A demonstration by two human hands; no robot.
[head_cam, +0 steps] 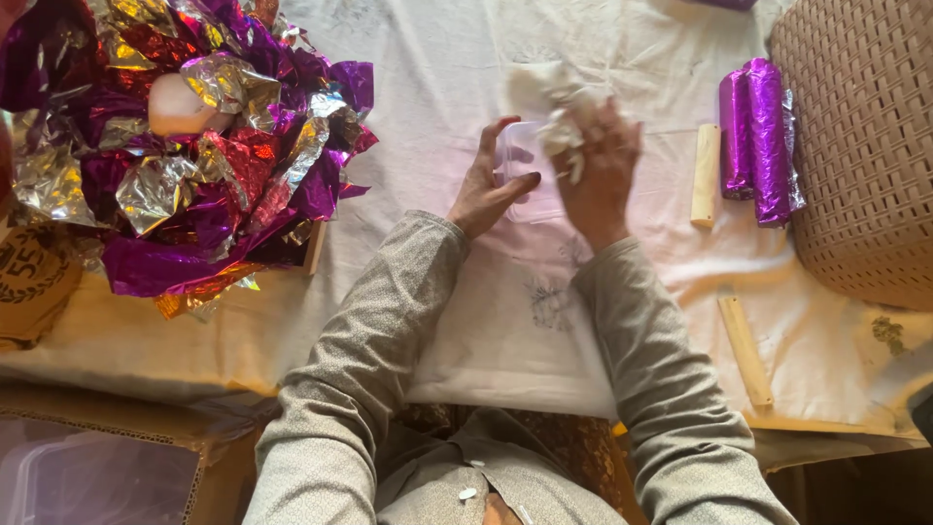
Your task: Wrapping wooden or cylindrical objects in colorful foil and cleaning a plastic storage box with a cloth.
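Head view, white cloth [466, 321] over the work surface.

Packages: heap of crumpled foil wrappers [185, 146], purple, red and silver-gold, far left, with 1 pale round lump [175, 105] showing in it. 2 purple foil-wrapped rolls [758, 136] lie side by side at right, just beside a woven basket [865, 146]. 2 pale wooden sticks: 1 upright-lying stick [707, 175] touching the rolls' left side, 1 slanted stick [745, 350] lower right. Brown cardboard box [107, 457] at lower left, holding a clear plastic item.

Hands: left hand [491, 190] spread, fingers apart, thumb and fingertips resting on a small clear plastic container [525, 180] at cloth centre. Right hand [603, 165] closed around a wad of white crumpled material [559, 122], held over the container's right edge.
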